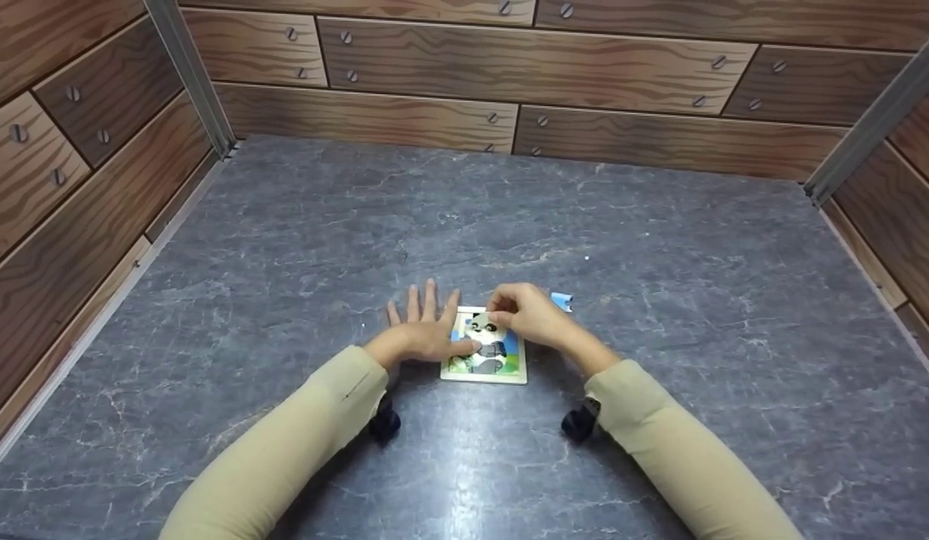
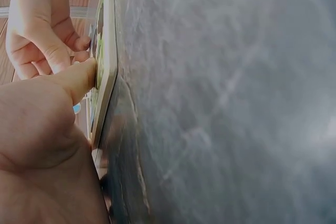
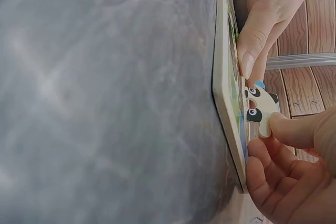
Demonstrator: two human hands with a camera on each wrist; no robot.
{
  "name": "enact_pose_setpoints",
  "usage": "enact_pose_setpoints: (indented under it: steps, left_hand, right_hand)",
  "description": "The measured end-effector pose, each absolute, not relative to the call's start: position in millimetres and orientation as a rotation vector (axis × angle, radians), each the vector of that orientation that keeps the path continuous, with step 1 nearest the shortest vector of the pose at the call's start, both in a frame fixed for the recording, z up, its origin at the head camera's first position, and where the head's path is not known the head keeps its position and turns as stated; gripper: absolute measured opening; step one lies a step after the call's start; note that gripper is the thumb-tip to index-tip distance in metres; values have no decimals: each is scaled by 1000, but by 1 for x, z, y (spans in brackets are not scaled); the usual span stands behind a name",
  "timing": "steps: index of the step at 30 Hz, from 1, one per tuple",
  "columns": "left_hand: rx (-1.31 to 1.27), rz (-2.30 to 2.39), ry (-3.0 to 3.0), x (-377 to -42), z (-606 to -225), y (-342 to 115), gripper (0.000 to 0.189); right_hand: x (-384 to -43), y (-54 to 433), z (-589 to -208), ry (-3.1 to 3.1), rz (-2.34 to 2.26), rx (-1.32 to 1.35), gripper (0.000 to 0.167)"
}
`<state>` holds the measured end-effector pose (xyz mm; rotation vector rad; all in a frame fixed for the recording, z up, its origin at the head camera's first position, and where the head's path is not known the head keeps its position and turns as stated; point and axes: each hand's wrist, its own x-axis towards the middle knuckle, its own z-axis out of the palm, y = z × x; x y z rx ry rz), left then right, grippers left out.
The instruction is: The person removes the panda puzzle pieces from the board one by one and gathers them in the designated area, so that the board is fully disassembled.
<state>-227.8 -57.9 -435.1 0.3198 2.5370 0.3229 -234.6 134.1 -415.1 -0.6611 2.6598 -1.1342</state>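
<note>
A framed panda puzzle (image 1: 483, 379) lies flat on the grey marbled table in the head view. My left hand (image 1: 425, 340) rests beside its left edge with fingers spread and straight, and the thumb (image 2: 84, 76) presses on the picture. Between thumb and fingers, my right hand (image 1: 538, 318) pinches a panda-face puzzle piece (image 3: 264, 109). That piece is tilted up over the upper part of the puzzle, its lower edge close to the board in the right wrist view. The body and green grass of the picture show inside the frame.
A loose blue puzzle piece (image 1: 561, 301) lies on the table just beyond my right hand. Wood-patterned walls (image 1: 539, 67) with metal corner posts (image 1: 190, 75) enclose the table at the back and both sides.
</note>
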Motion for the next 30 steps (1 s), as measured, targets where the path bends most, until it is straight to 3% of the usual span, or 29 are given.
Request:
enact_pose_setpoints:
  steps: [30]
  left_hand:
    - [447,454,2524,-220,-423,-71,97]
  right_hand:
    - [-232,150,-414,2506,-1349,-539,5]
